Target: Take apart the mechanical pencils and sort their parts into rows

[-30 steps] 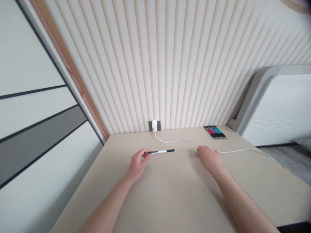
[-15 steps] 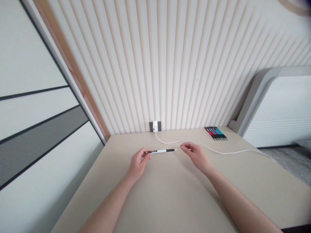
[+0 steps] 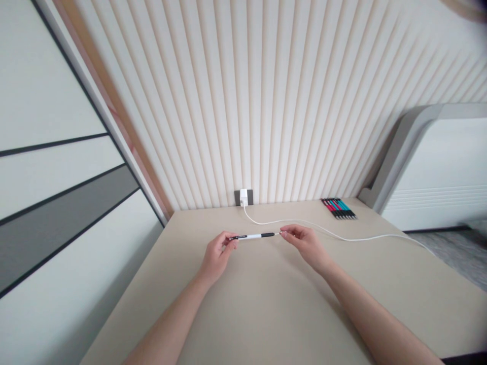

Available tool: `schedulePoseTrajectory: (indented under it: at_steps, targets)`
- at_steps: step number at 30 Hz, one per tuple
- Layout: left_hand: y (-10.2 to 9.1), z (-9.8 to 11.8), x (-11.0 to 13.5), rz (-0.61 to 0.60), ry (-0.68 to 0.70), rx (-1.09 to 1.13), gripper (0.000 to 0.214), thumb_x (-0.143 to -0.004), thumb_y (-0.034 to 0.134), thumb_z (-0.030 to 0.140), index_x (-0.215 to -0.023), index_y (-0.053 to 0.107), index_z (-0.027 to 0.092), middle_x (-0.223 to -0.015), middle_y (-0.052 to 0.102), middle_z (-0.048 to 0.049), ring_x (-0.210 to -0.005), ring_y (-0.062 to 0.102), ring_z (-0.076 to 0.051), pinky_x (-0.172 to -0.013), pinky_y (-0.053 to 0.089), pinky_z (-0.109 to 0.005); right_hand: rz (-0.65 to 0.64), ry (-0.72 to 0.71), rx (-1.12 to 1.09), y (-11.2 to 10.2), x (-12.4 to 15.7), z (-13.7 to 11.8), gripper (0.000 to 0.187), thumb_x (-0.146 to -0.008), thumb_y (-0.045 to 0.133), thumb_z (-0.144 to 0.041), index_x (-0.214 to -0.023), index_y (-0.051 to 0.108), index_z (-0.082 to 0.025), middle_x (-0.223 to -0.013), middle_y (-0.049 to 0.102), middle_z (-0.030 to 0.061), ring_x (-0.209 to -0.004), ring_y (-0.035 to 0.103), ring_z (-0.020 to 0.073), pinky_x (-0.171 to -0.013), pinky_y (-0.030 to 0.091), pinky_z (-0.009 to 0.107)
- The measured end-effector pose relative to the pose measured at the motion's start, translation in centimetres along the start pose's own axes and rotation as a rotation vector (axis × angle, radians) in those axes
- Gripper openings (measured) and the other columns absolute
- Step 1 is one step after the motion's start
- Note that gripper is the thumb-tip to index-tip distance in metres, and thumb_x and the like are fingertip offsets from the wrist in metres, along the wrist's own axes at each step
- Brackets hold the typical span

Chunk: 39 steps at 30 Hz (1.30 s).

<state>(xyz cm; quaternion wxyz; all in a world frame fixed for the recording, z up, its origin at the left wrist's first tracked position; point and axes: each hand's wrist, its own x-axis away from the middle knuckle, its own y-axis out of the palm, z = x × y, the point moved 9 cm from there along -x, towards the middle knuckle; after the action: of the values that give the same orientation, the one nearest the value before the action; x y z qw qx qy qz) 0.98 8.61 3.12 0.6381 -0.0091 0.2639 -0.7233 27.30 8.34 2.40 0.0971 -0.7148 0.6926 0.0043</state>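
Holding one pen [image 3: 254, 236] between two hands [image 3: 216, 257] [image 3: 310, 248]

From the near side, my head camera looks forward and down over the worktop [image 3: 262, 299], facing the far ribbed wall [image 3: 255, 106].

Bedroom, pale headboard [image 3: 449, 157], ribbed wall [image 3: 243, 101]

Over the beige desk [image 3: 247, 314], our left hand [image 3: 217, 254] pinches the rear of a white-and-black pen [image 3: 254, 236]; our right hand [image 3: 307, 247] is at its slim tip, the grip there too small to tell. Beyond, a white cable [image 3: 344, 239] runs from a plugged-in adapter [image 3: 243, 196] past a row of coloured pens [image 3: 339, 208].
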Motion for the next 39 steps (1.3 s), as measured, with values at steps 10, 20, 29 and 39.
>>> schedulePoseTrajectory:
  at_steps: [10, 20, 29, 39]
  targets:
    - [0.3, 0.2, 0.0, -0.03, 0.008, -0.02, 0.021, -0.089, 0.056, 0.037, -0.096, 0.063, 0.018, -0.078, 0.066, -0.0009, -0.074, 0.061, -0.016, -0.071, 0.047, -0.025, -0.062, 0.007, -0.066, 1.6, 0.2, 0.1, 0.033, -0.074, 0.072, -0.044, -0.091, 0.069, -0.016, -0.074, 0.066, 0.0012, -0.067, 0.056, 0.0135, -0.064, 0.041, 0.027]
    - [0.3, 1.2, 0.1, -0.04, 0.061, -0.087, 0.018, -0.088, 0.058, 0.034, -0.095, 0.066, 0.019, -0.084, 0.069, -0.0024, -0.078, 0.063, -0.017, -0.072, 0.047, -0.026, -0.048, -0.005, 0.133, 1.8, 0.4, 0.6, 0.04, -0.084, 0.057, -0.052, -0.075, 0.069, -0.015, -0.066, 0.063, 0.0025, -0.062, 0.053, 0.0142, -0.059, 0.039, 0.027]
    - [-0.1, 0.7, 0.1, 0.013, 0.01, -0.031, 0.02, -0.088, 0.058, 0.035, -0.095, 0.063, 0.018, -0.079, 0.068, -0.0017, -0.074, 0.063, -0.016, -0.069, 0.048, -0.026, -0.07, -0.121, 0.158, 2.0, 0.6, -0.6, 0.034, -0.084, 0.062, -0.044, -0.107, 0.065, -0.019, -0.086, 0.068, 0.0037, -0.075, 0.06, 0.0169, -0.07, 0.046, 0.029]
    - [0.2, 0.8, 0.1, -0.024, 0.025, -0.04, 0.02, -0.088, 0.057, 0.035, -0.094, 0.064, 0.018, -0.076, 0.067, -0.0013, -0.073, 0.061, -0.016, -0.07, 0.047, -0.026, -0.071, -0.113, 0.303, 2.3, 0.8, -0.8, 0.041, -0.094, 0.042, -0.048, -0.083, 0.067, -0.016, -0.07, 0.063, 0.0031, -0.064, 0.055, 0.0151, -0.062, 0.042, 0.027]
